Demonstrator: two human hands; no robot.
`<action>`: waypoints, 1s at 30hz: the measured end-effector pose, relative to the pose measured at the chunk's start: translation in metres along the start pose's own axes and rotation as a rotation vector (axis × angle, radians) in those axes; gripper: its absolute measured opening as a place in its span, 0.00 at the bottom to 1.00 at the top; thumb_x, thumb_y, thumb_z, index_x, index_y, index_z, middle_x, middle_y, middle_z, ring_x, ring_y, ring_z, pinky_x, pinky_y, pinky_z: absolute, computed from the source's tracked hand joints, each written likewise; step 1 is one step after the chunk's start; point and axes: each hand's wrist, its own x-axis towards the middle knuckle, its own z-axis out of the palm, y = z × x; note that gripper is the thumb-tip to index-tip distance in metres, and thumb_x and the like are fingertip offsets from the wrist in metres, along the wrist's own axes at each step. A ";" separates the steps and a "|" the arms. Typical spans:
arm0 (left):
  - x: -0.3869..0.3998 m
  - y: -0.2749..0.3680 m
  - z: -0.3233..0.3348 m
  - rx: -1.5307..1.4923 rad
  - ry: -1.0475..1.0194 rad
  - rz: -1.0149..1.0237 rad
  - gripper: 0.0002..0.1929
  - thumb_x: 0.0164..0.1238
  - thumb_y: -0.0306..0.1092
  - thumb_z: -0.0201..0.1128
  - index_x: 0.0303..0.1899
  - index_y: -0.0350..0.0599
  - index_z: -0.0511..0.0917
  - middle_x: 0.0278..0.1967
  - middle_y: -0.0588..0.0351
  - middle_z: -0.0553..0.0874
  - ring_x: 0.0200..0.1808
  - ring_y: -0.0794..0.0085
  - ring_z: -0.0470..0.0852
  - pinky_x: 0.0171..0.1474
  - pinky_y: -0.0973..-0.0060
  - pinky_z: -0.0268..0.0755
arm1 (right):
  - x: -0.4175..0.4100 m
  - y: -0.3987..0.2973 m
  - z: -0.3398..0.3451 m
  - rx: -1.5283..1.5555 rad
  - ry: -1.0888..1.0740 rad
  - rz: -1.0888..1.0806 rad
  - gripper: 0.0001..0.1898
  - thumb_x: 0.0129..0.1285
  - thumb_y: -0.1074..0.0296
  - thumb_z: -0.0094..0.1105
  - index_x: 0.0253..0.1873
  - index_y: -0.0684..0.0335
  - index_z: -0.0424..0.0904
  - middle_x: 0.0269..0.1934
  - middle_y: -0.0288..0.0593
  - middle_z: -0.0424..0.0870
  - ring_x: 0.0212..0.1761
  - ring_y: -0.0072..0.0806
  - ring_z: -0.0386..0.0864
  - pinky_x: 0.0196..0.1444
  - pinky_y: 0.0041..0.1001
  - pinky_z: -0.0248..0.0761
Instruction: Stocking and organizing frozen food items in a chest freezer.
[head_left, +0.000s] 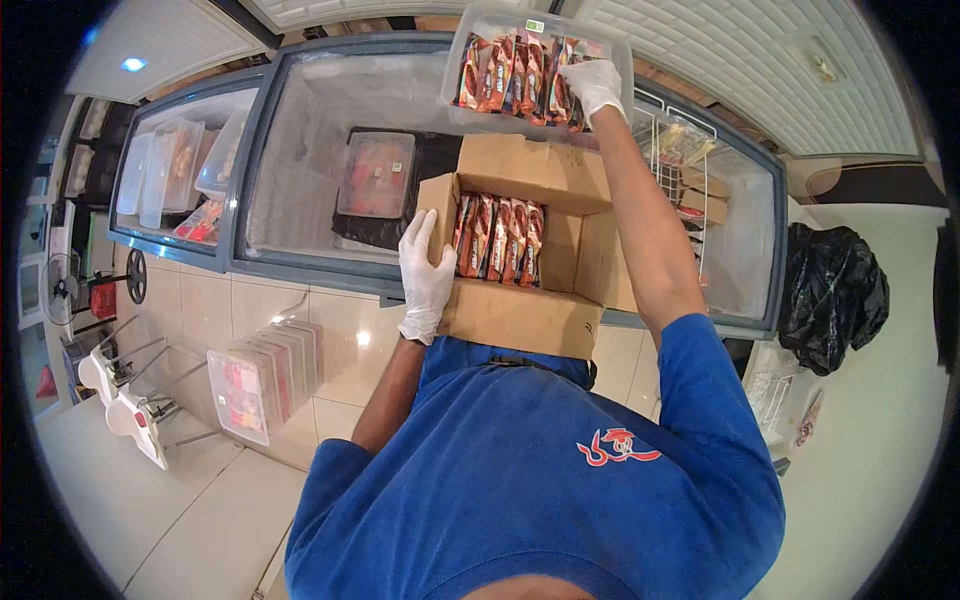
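An open cardboard box (517, 319) rests before me at the freezer's front edge, with a row of wrapped ice-cream bars (499, 240) standing in its left part. My left hand (426, 270), in a white glove, holds the box by its left flap. Beyond the box, a clear plastic container (461, 64) holds more wrapped bars (510, 75). My right hand (596, 82), also gloved, reaches into its right side, fingers bent over the bars there. Whether those fingers grip one is hidden.
The chest freezer (315, 97) holds a lidded container (376, 174) on black plastic. A wire basket (679, 157) hangs at right, beside a black plastic bag (832, 296). Stacked containers (262, 386) stand on the floor at left, near white folding stools (135, 424).
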 end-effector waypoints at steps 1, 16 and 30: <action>0.001 0.000 0.001 -0.003 -0.007 0.000 0.29 0.59 0.23 0.65 0.66 0.42 0.73 0.65 0.43 0.74 0.67 0.52 0.71 0.70 0.61 0.63 | 0.000 0.005 -0.005 0.035 -0.030 -0.041 0.18 0.51 0.50 0.73 0.40 0.57 0.90 0.41 0.50 0.90 0.46 0.45 0.88 0.49 0.37 0.80; 0.003 0.001 -0.001 0.005 -0.067 -0.050 0.28 0.62 0.25 0.61 0.67 0.39 0.72 0.66 0.42 0.72 0.69 0.52 0.69 0.73 0.61 0.59 | -0.238 0.093 -0.036 0.259 -0.605 0.073 0.12 0.62 0.62 0.66 0.34 0.67 0.87 0.24 0.46 0.87 0.27 0.25 0.86 0.35 0.28 0.80; 0.000 -0.004 -0.002 0.000 -0.048 -0.006 0.29 0.62 0.25 0.62 0.67 0.40 0.71 0.66 0.41 0.72 0.68 0.51 0.69 0.72 0.60 0.60 | -0.198 0.137 0.043 0.064 -0.729 0.299 0.11 0.56 0.68 0.70 0.38 0.72 0.85 0.31 0.56 0.88 0.32 0.42 0.89 0.38 0.33 0.82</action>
